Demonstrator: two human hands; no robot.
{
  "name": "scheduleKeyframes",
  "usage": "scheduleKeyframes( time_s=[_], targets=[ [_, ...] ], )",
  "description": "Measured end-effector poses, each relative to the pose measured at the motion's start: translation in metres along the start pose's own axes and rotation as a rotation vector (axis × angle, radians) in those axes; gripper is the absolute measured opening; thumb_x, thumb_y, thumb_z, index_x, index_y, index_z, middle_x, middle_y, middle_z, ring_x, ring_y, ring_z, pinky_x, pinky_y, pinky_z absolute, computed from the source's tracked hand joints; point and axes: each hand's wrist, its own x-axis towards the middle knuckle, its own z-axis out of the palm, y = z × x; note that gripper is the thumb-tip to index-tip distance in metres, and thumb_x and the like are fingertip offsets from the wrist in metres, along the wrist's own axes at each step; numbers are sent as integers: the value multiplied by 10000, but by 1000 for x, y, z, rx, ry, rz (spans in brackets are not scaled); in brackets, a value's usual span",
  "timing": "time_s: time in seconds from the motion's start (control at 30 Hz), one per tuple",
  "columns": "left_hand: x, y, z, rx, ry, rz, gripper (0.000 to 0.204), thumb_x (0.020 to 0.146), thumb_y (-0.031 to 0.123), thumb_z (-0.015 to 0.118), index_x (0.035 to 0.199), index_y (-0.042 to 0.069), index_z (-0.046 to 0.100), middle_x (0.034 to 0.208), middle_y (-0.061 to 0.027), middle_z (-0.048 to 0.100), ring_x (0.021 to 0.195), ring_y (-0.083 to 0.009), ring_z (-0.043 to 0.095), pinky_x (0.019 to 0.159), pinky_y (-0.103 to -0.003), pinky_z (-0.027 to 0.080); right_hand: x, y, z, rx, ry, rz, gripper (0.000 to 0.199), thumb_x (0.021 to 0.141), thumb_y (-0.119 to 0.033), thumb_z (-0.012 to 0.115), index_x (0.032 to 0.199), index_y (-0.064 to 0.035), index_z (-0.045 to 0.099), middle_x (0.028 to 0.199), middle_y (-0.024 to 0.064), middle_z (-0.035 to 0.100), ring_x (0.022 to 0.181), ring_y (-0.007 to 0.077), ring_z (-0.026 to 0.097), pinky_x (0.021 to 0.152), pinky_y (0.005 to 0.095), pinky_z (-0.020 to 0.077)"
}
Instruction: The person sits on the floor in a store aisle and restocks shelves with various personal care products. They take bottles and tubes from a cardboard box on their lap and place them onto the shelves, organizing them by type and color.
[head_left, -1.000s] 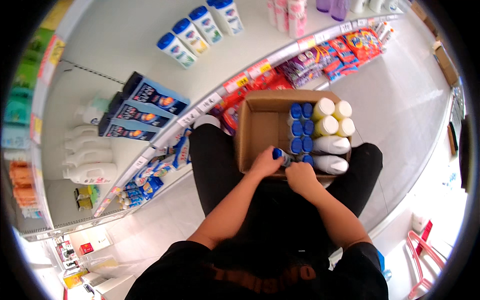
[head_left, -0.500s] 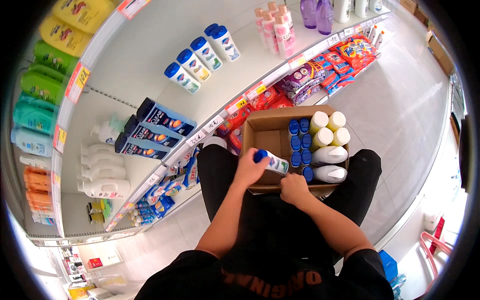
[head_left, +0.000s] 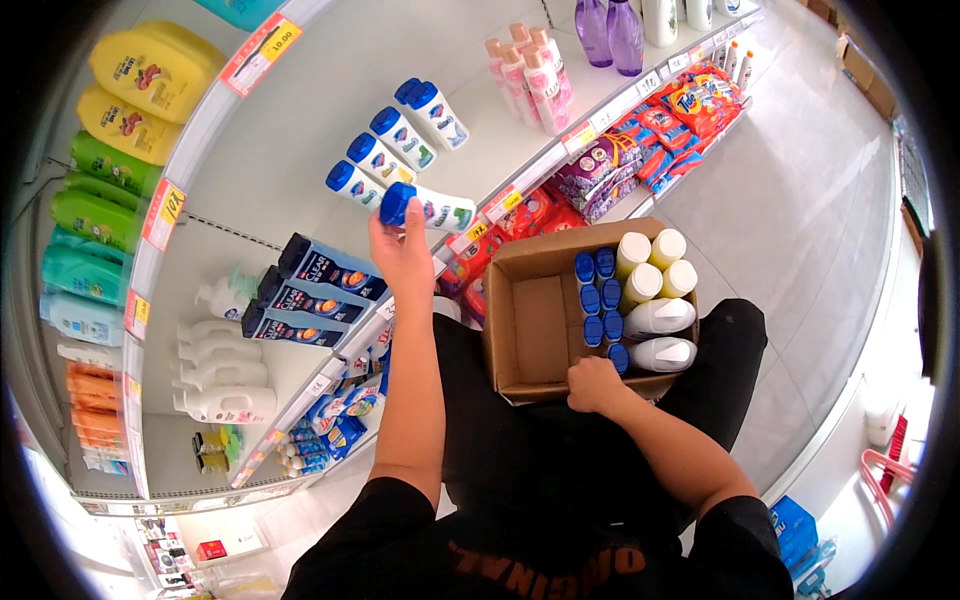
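Observation:
My left hand (head_left: 402, 254) grips a white bottle with a blue cap (head_left: 440, 211) near the cap, holding it tilted over the front of the shelf (head_left: 300, 150). Just behind it on that shelf stand several like white bottles with blue caps (head_left: 401, 136). A cardboard box (head_left: 526, 385) sits between my legs. Its right half holds several blue-capped bottles (head_left: 591, 297), bottles with pale yellow caps (head_left: 642, 283) and white bottles (head_left: 664, 354); its left half shows bare cardboard. My right hand (head_left: 595, 384) is closed at the box's near rim, its fingertips hidden.
Dark blue bottles (head_left: 315, 298) and white jugs (head_left: 230, 404) stand left on the shelf. Farther back are pink bottles (head_left: 537, 85) and purple bottles (head_left: 625, 38). Detergent bags (head_left: 600, 170) lie on the lower shelf, beside the box. Price tags line the shelf edge.
My left hand has lifted the blue-capped bottle out from over the box and carried it up and left to the shelf. My right hand stays near the box rim.

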Motion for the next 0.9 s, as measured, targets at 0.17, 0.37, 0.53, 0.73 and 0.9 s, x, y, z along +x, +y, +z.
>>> scheduleKeyframes(
  time_s=[0.17,0.37,0.53,0.73,0.9],
  targets=[
    [24,-22,3,132,98,130,430,936,312,758,1164,-14,593,992,-54,661,832,-96,581,728,-246,466,1,4,5,0,9,-32,264,777,-228,663,929,-44,775,1025,179,732,991,355,709,845,448,575],
    [43,-49,3,314,99,143,487,894,280,781,1216,-27,584,957,-45,635,775,-102,546,697,-266,481,1,3,3,-34,-28,-55,269,783,-238,669,939,-48,776,1030,170,737,999,350,709,849,440,577],
    [55,-64,0,367,20,71,516,839,245,812,1216,-25,585,986,-77,646,796,-133,576,727,-296,511,0,4,4,-26,8,-63,263,777,-234,679,935,-48,776,1024,176,735,1002,350,707,847,438,577],
    [57,-116,-15,664,-197,-92,525,777,192,836,1193,-16,594,1060,-124,686,878,-221,676,799,-343,544,1,4,4,2,0,-70,245,755,-212,680,903,-39,774,991,180,733,975,361,711,826,453,579],
    [64,-115,0,480,-70,-128,520,795,205,833,1163,-50,569,1034,-146,702,885,-221,679,819,-339,541,7,6,10,21,-9,-83,227,753,-192,657,869,-32,769,968,193,733,932,374,717,811,469,577]
  ],
)
